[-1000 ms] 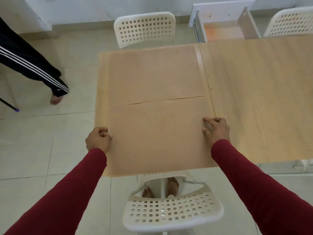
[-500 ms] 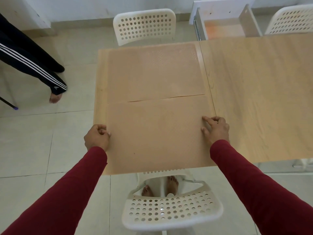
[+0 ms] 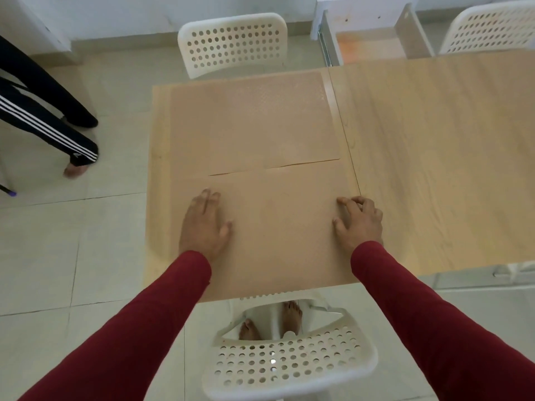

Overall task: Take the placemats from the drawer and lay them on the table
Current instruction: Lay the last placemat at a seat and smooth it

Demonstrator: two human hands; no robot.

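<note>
Near placemat, left hand flat, right hand fingertips pressing

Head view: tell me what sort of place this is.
Probably a home dining area. A light wooden table carries two placemats, the near placemat and the far placemat; white perforated chairs stand around it on a pale tiled floor, and an open drawer sits beyond.

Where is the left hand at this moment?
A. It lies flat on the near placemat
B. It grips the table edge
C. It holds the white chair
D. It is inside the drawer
A: the left hand lies palm down, fingers straight, on the near placemat.
</note>
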